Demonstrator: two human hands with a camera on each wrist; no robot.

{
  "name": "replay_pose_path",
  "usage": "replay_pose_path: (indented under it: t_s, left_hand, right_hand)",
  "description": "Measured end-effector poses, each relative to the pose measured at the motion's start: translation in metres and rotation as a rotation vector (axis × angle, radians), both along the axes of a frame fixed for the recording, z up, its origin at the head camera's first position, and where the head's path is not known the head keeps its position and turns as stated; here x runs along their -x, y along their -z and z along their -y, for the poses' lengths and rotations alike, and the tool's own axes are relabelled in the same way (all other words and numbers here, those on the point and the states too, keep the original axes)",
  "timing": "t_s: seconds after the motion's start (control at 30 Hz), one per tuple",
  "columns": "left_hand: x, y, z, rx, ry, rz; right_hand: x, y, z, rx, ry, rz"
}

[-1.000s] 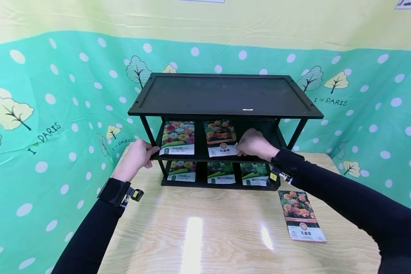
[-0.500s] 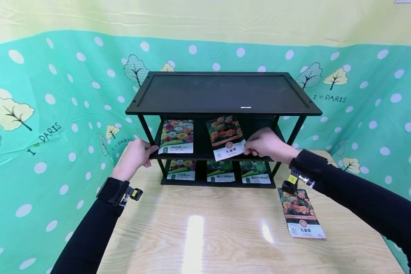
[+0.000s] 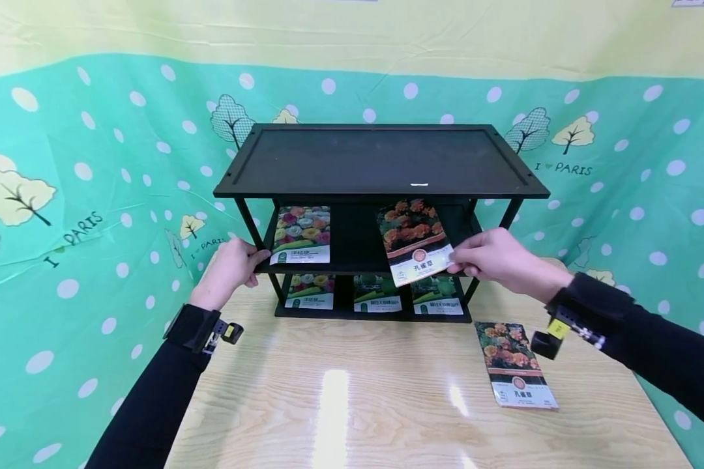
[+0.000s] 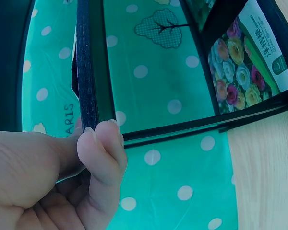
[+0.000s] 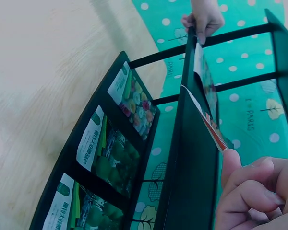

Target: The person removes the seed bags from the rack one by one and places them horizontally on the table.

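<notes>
My right hand (image 3: 495, 262) pinches the lower right corner of a seed packet (image 3: 413, 238) with orange flowers. The packet is tilted, and its lower edge juts past the front of the middle shelf of a black rack (image 3: 381, 163). In the right wrist view that packet (image 5: 206, 120) shows nearly edge-on above the shelf. My left hand (image 3: 227, 270) grips the left end of the middle shelf at its front corner, by the post. Beside it, on the same shelf, lies a packet with mixed pastel flowers (image 3: 302, 234).
The bottom shelf bears a mixed-flower packet (image 3: 309, 292) and two green vegetable packets (image 3: 377, 293). Another orange-flower packet (image 3: 516, 365) lies on the wooden table (image 3: 258, 404), right of the rack. A polka-dot curtain (image 3: 94, 215) hangs behind and at both sides.
My right hand has drawn the orange-flower packet rightward and toward me from the shelf's middle, turning it askew. The left hand keeps its hold on the rack.
</notes>
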State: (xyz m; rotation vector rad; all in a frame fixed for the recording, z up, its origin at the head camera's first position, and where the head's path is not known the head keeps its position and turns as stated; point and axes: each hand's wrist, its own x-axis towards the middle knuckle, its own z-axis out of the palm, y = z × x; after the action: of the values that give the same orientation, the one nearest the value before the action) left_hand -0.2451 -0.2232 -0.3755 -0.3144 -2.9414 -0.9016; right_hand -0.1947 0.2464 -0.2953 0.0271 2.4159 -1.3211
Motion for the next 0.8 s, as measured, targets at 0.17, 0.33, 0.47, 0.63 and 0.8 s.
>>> replay_pose_path:
  t_s: [0.17, 0.33, 0.47, 0.63, 0.8]
  left_hand:
    - [0.000, 0.000, 0.000, 0.002, 0.008, 0.004]
    - [0.001, 0.000, 0.000, 0.001, 0.013, -0.008]
    - [0.001, -0.002, 0.001, 0.008, 0.007, -0.022]
    - [0.000, -0.003, 0.000, 0.006, 0.001, -0.012]
    - [-0.001, -0.002, -0.001, 0.005, 0.003, 0.008]
  right_hand:
    - [-0.021, -0.006, -0.016, 0.004, 0.024, 0.001]
    - [-0.041, -0.007, -0.031, -0.012, 0.050, -0.024]
    - [-0.056, -0.002, -0.039, -0.035, 0.071, -0.060]
    - [-0.074, 0.006, -0.042, -0.023, 0.095, -0.070]
    - [-0.088, 0.014, -0.039, 0.001, 0.114, -0.024]
